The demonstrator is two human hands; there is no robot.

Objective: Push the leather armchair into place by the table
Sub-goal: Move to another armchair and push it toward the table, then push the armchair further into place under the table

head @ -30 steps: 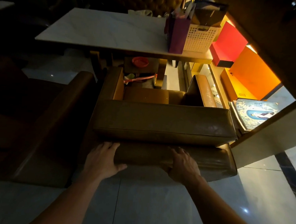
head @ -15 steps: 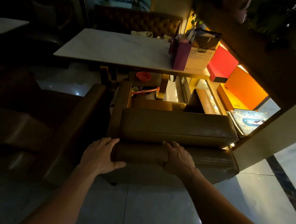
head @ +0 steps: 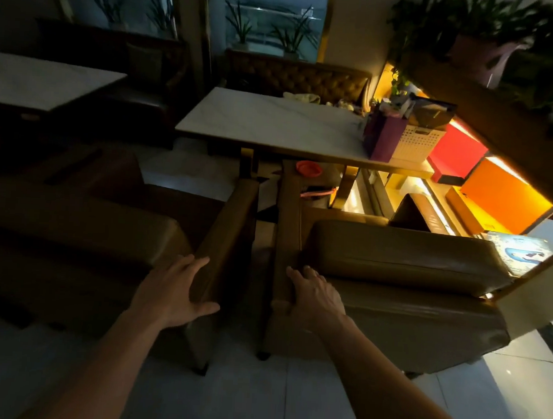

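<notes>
Bare forearms, left hand (head: 171, 292) and right hand (head: 317, 299) ungloved

Left arm: you are extending it bare from the near left edge, forearm angling up and to the right. Left hand (head: 173, 292): you are holding it palm down with fingers straight and together, pointing far and slightly right, thumb spread out to the right; it is lying flat against the surface under it.

Right arm: you are reaching it in bare from the near right, forearm angling up and to the left. Right hand (head: 315, 296): you are showing its back to the camera, knuckles raised, fingers bending over an edge, thumb tucking down on the near left side.
</notes>
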